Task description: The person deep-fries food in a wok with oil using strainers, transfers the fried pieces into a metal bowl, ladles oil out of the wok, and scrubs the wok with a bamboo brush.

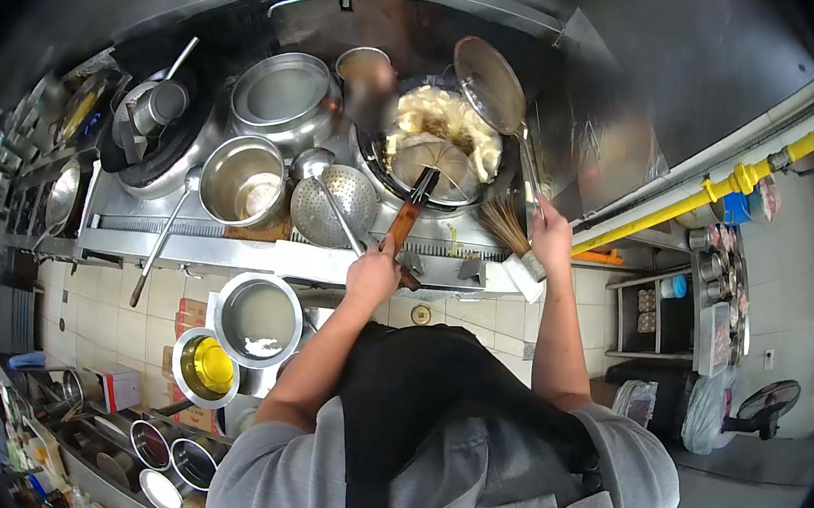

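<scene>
My left hand (373, 275) is closed around the wooden handle of a wire skimmer (433, 168), whose round mesh head lies in the near side of the wok. My right hand (550, 232) grips the long metal handle of a round strainer (488, 82), its disc raised over the wok's far right rim. Pale yellow, puffy food or foam (447, 113) fills the wok (374, 164); its exact kind is unclear. Close to my left hand are a ladle (315, 162) and a perforated bowl-shaped strainer (325, 213). Beside my right hand stands a bamboo brush (505, 223).
Left of the wok stand a steel pot (233, 178) and a large lidded-looking vessel (268, 130). Below the counter edge sit a basin of cloudy liquid (262, 351) and a pot with yellow oil (188, 393). A yellow pipe (639, 222) runs along the right.
</scene>
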`<action>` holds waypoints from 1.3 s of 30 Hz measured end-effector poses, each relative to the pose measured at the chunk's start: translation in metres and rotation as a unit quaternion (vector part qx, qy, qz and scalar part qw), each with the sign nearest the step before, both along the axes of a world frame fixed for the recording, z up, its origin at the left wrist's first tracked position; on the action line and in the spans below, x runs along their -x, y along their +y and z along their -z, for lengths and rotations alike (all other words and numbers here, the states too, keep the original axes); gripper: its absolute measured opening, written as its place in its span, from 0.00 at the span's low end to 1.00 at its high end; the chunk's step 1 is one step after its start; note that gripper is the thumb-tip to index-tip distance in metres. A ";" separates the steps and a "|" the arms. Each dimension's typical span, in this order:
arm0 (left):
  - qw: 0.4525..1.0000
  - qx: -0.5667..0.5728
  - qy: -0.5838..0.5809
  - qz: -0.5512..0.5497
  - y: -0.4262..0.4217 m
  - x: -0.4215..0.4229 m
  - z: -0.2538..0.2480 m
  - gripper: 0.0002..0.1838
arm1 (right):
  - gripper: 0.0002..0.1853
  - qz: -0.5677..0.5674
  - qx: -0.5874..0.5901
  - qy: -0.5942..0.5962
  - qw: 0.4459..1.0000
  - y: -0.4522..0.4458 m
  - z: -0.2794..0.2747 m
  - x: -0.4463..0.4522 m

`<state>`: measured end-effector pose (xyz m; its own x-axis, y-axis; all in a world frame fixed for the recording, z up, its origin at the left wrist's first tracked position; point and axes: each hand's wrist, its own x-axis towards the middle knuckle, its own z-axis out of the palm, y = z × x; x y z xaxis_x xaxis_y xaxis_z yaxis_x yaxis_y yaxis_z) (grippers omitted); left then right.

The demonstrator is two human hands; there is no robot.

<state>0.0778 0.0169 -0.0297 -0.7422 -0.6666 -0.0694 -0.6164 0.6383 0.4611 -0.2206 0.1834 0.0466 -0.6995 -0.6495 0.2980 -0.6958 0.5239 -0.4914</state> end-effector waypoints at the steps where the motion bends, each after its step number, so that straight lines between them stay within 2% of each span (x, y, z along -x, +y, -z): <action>1: 1.000 -0.002 0.009 -0.017 0.004 -0.010 0.000 0.26 | 0.18 -0.002 0.060 -0.058 0.996 0.006 0.023 0.005; 2: 1.000 -0.003 0.011 -0.023 0.007 -0.021 0.001 0.26 | 0.18 -0.005 0.120 -0.117 0.986 0.010 0.035 0.007; 3: 1.000 -0.016 -0.004 -0.017 0.011 -0.033 0.002 0.21 | 0.18 -0.012 0.117 -0.118 0.986 0.012 0.030 0.000; 4: 0.999 -0.030 -0.019 -0.013 0.014 -0.042 0.002 0.22 | 0.18 0.022 0.125 -0.268 0.955 0.013 0.020 -0.008; 5: 0.999 -0.033 -0.020 -0.028 0.018 -0.049 0.002 0.22 | 0.19 0.053 0.125 -0.413 0.901 0.010 0.015 -0.016; 7: 0.993 -0.103 -0.029 -0.041 0.027 -0.064 0.000 0.29 | 0.21 0.045 0.107 -0.446 0.887 -0.003 0.024 -0.029; 9: 0.990 -0.127 -0.034 -0.041 0.033 -0.078 0.033 0.27 | 0.20 0.055 0.184 -0.532 0.825 -0.018 0.025 -0.056; 11: 0.989 -0.104 0.049 0.090 0.039 -0.086 0.072 0.18 | 0.18 0.018 0.227 -0.591 0.774 -0.036 0.040 -0.079; 13: 0.990 -0.115 0.065 0.050 0.049 -0.092 0.063 0.15 | 0.17 -0.030 0.238 -0.631 0.738 -0.057 0.043 -0.112; 14: 0.988 -0.125 0.080 0.038 0.054 -0.092 0.057 0.15 | 0.18 -0.078 0.230 -0.646 0.724 -0.066 0.044 -0.128; 15: 0.991 -0.129 0.028 0.037 0.056 -0.090 0.053 0.18 | 0.18 -0.092 0.212 -0.653 0.721 -0.077 0.045 -0.141; 17: 0.989 -0.123 -0.024 0.074 0.058 -0.085 0.055 0.17 | 0.19 -0.125 0.160 -0.700 0.685 -0.099 0.041 -0.166; 19: 0.988 -0.136 -0.042 0.057 0.065 -0.085 0.038 0.16 | 0.20 -0.179 0.120 -0.731 0.647 -0.119 0.040 -0.189; 21: 0.987 -0.146 -0.059 0.045 0.073 -0.086 0.029 0.16 | 0.22 -0.212 0.079 -0.749 0.623 -0.139 0.038 -0.212; 23: 0.982 -0.174 -0.073 0.017 0.083 -0.088 0.029 0.18 | 0.24 -0.208 0.057 -0.788 0.577 -0.157 0.034 -0.233; 24: 0.982 -0.171 -0.073 0.008 0.090 -0.090 0.024 0.18 | 0.36 -0.289 0.014 -0.803 0.521 -0.175 0.071 -0.221; 25: 0.982 -0.174 -0.072 -0.016 0.099 -0.092 0.020 0.18 | 0.36 -0.295 0.010 -0.803 0.517 -0.176 0.060 -0.230; 27: 0.980 -0.178 -0.079 -0.044 0.117 -0.095 0.017 0.18 | 0.49 -0.299 -0.040 -0.808 0.506 -0.169 0.045 -0.252; 28: 0.979 -0.181 -0.075 -0.055 0.125 -0.093 0.022 0.18 | 0.56 -0.337 -0.108 -0.791 0.498 -0.162 0.045 -0.252; 29: 0.978 -0.186 -0.073 -0.065 0.135 -0.093 0.026 0.18 | 0.56 -0.329 -0.136 -0.777 0.520 -0.148 0.044 -0.253; 32: 0.971 -0.212 -0.084 -0.073 0.162 -0.085 0.031 0.19 | 0.56 -0.375 -0.209 -0.735 0.525 -0.094 0.063 -0.237; 34: 0.963 -0.245 -0.073 -0.082 0.179 -0.083 0.046 0.19 | 0.55 -0.415 -0.236 -0.739 0.475 -0.051 0.072 -0.217; 35: 0.967 -0.243 -0.027 -0.078 0.187 -0.081 0.082 0.19 | 0.54 -0.418 -0.260 -0.757 0.430 -0.034 0.087 -0.204; 36: 0.968 -0.236 0.020 -0.082 0.196 -0.081 0.111 0.19 | 0.52 -0.416 -0.293 -0.757 0.410 -0.016 0.096 -0.188; 37: 0.952 -0.274 -0.068 -0.123 0.201 -0.080 0.094 0.19 | 0.52 -0.378 -0.299 -0.765 0.427 0.005 0.119 -0.178; 38: 0.952 -0.256 -0.103 -0.130 0.208 -0.079 0.099 0.20 | 0.51 -0.327 -0.302 -0.739 0.506 0.027 0.162 -0.161; 39: 0.946 -0.272 -0.109 -0.137 0.214 -0.079 0.129 0.21 | 0.49 -0.384 -0.349 -0.690 0.504 0.043 0.188 -0.139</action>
